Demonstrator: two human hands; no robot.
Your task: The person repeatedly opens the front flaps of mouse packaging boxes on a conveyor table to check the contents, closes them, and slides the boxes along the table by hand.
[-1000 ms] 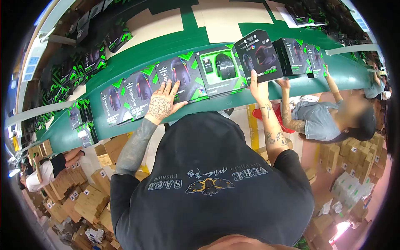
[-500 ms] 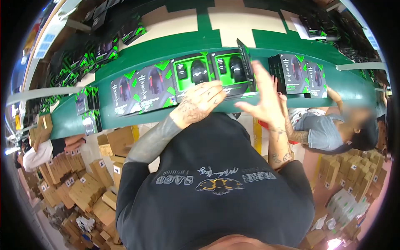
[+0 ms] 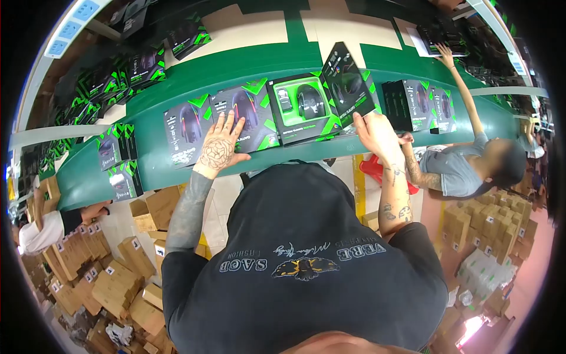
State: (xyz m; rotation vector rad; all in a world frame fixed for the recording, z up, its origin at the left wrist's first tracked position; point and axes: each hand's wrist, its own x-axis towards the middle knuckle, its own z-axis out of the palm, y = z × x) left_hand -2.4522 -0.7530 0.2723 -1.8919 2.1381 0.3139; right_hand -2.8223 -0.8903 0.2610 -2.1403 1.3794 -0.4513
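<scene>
My left hand (image 3: 218, 150) lies with its fingers spread on the front of a closed mouse box (image 3: 246, 115), black with green corners. Pinched in my right hand (image 3: 375, 135) is the lower edge of a dark lid (image 3: 349, 82), which stands partly swung out. That lid belongs to the open box (image 3: 283, 128) between my hands. Inside its green tray sit a black computer mouse (image 3: 311, 100) and a smaller dark item (image 3: 285, 100) in its own slot. Another closed mouse box (image 3: 187, 130) is left of my left hand.
The boxes rest on a long green bench (image 3: 159, 175). More boxes (image 3: 420, 103) stand to the right, near a co-worker (image 3: 457, 168) whose arm reaches across the bench. Stacked boxes (image 3: 118, 148) are at the left. Brown cartons (image 3: 121, 274) cover the floor behind.
The left of the two open boxes is now closed, and my left hand has moved left onto it. My right hand, open before, now holds the other box's lid, which has swung wider into view.
</scene>
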